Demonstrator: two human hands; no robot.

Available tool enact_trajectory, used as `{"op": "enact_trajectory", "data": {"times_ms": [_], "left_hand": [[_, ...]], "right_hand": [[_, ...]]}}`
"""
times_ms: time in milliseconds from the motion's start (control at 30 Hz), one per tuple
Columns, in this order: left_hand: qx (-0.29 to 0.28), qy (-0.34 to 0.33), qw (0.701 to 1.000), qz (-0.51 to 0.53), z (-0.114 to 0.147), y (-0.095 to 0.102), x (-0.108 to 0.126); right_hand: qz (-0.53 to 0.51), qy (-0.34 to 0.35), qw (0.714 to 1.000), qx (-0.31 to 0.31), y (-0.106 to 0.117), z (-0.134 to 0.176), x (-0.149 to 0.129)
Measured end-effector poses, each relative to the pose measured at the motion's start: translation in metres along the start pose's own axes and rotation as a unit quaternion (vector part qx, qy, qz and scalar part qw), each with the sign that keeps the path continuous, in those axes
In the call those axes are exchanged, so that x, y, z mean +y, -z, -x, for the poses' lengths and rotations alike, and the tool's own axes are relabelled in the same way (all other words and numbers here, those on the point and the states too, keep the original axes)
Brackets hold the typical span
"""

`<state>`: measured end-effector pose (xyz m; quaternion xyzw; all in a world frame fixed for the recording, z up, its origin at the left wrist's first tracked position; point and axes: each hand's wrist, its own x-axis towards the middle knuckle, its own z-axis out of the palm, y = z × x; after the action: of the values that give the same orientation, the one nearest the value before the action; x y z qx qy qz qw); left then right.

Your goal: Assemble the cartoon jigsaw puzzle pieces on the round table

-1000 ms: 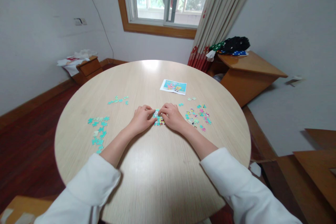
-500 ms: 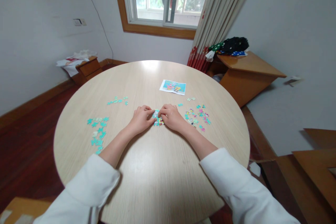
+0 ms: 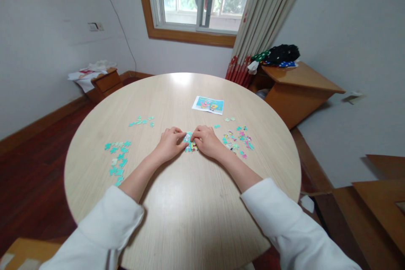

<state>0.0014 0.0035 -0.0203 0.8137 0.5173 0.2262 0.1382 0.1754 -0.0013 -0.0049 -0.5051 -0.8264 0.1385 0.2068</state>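
A small joined patch of jigsaw puzzle pieces [image 3: 190,147], turquoise with yellow and white print, lies flat on the round table between my hands. My left hand [image 3: 171,145] grips its left edge, thumb and fingers drawn together. From the other side my right hand [image 3: 206,140] pinches the patch, fingertips on its upper right part and covering some of it. Exactly which piece each fingertip touches is hidden. Past the hands lies a printed picture card [image 3: 208,105] with a pink and a yellow cartoon figure.
Loose turquoise pieces [image 3: 119,172] are spread beside my left forearm, with more pieces [image 3: 139,122] farther back. Mixed pink, yellow and turquoise pieces [image 3: 243,155] lie right of my right hand. The pale wooden table [image 3: 190,219] has a curved edge; a wooden cabinet [image 3: 297,88] stands behind right.
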Motion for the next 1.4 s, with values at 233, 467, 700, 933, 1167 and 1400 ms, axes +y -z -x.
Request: {"op": "enact_trajectory", "data": {"times_ms": [233,467,700,933,1167,1400], "left_hand": [[0.001,-0.005,1.0,-0.01,-0.0003,-0.0008,-0.0003],[-0.001,-0.009,1.0,-0.017,-0.0006,-0.0003,0.0015],[-0.003,-0.003,1.0,-0.011,-0.0008,0.0003,0.0024],[0.0,-0.001,1.0,0.001,-0.0004,-0.0001,0.0022],[0.002,-0.005,1.0,-0.003,-0.0005,-0.0006,0.0017],[-0.003,-0.004,1.0,-0.007,-0.0007,-0.001,0.0006]], "right_hand": [[-0.001,0.001,1.0,-0.001,-0.0001,0.0004,0.0026],[-0.005,-0.002,1.0,-0.003,0.0008,0.0014,0.0025],[-0.009,0.003,1.0,0.003,0.0001,0.0011,0.0038],[-0.008,-0.003,1.0,0.002,0.0005,0.0012,0.0035],[-0.01,-0.001,1.0,0.0,0.001,0.0013,0.0029],[-0.005,-0.001,1.0,-0.005,-0.0002,0.001,0.0032]]}}
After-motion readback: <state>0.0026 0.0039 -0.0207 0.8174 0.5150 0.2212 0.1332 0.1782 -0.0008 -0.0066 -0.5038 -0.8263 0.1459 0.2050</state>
